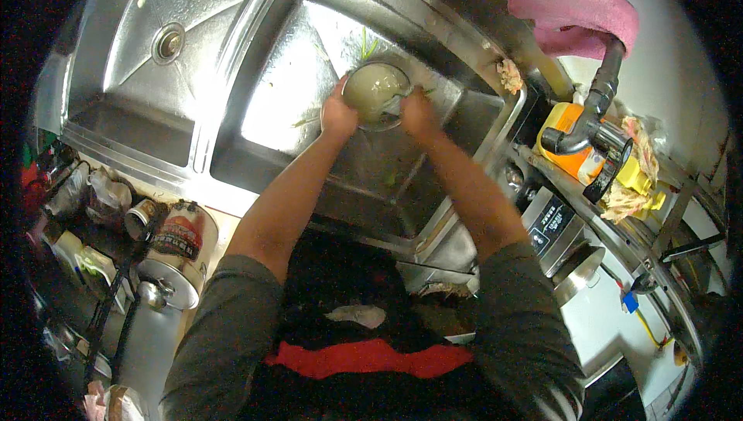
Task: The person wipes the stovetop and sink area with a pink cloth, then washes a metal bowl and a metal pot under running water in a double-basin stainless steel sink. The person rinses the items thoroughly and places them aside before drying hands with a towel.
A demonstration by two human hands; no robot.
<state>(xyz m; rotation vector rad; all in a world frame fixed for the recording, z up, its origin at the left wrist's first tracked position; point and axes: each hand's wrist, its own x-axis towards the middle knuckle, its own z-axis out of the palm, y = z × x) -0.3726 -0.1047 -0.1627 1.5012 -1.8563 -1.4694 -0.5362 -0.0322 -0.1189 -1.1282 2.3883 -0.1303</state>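
Observation:
A round bowl (376,89) of cloudy pale liquid is in the right-hand basin of a stainless steel sink (360,154). My left hand (339,113) grips the bowl's left rim. At its right rim is my right hand (419,112), fingers curled in; a small pale piece (395,106) shows beside them in the liquid. Whether that hand holds this piece, the rim or both is hard to tell. Green leaf strips (367,44) lie on the basin floor beyond the bowl. The bowl's underside is hidden.
The left basin (130,84) has a round drain (168,44). A steel divider (238,67) separates the basins. To the right are a pink cloth (580,14), a black pipe (598,96) and an orange-labelled jug (560,136). A large can (180,241) stands at left.

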